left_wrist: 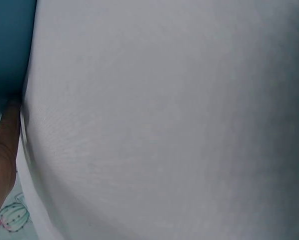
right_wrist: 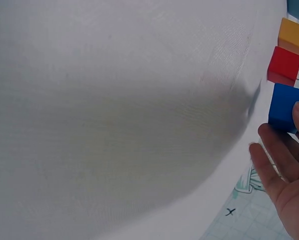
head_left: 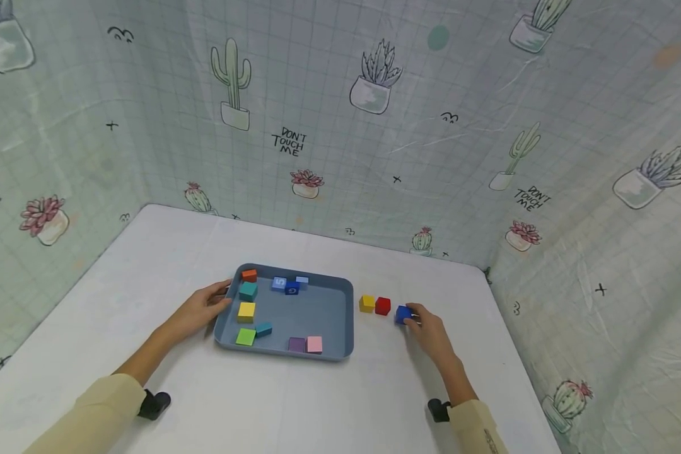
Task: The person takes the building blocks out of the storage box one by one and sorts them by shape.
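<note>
Now: blue cube in my fingertips

My right hand [head_left: 428, 331] pinches the blue cube [head_left: 403, 314] on the white table [head_left: 295, 403], just beside the red cube [head_left: 383, 306] and yellow cube [head_left: 366, 303]. My left hand [head_left: 195, 310] rests, fingers relaxed, against the blue tray [head_left: 329, 315].

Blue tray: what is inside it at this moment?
The blue tray holds loose cubes: orange, teal, yellow, green, purple, pink, and several blue ones at the back. The left hand touches its rim, covering no cube.
</note>
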Available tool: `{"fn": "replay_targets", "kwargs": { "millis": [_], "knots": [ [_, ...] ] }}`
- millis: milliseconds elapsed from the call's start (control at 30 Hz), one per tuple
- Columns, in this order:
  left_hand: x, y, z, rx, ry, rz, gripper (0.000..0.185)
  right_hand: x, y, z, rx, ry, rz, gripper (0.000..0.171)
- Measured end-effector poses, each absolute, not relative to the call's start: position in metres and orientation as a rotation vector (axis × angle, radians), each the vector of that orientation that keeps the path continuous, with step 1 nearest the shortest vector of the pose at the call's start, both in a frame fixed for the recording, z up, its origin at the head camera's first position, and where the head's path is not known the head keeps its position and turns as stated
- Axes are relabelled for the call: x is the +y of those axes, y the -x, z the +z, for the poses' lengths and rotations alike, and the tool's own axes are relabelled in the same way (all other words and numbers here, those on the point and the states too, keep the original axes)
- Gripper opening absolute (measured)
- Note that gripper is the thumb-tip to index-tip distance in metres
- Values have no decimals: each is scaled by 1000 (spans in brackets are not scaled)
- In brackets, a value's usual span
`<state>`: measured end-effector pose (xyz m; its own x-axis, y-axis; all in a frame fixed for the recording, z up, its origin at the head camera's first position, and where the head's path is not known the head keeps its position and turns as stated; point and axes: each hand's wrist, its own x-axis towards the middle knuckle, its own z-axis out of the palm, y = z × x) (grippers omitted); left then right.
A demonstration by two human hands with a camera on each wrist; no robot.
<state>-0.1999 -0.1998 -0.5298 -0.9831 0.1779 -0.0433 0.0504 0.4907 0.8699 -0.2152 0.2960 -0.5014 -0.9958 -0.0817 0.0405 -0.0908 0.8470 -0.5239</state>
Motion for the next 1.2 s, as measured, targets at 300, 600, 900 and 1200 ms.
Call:
{"fn": "replay_targets", "kwargs": {
  "millis": [300,600,900,1200],
  "knots": [
    [-199,200,-530,2604,-184,1492,59,295,228,-507,-3049,-126,838,41],
    [-198,198,-528,2601,-173,1493,59,297,236,-510,-3041,-136,816,39],
    [-197,194,-525,2619,-193,1497,59,296,239,-505,-3057,-198,761,40],
    [-195,193,-524,2626,-186,1484,58,294,237,-506,-3066,-122,760,47]
  ]
}}
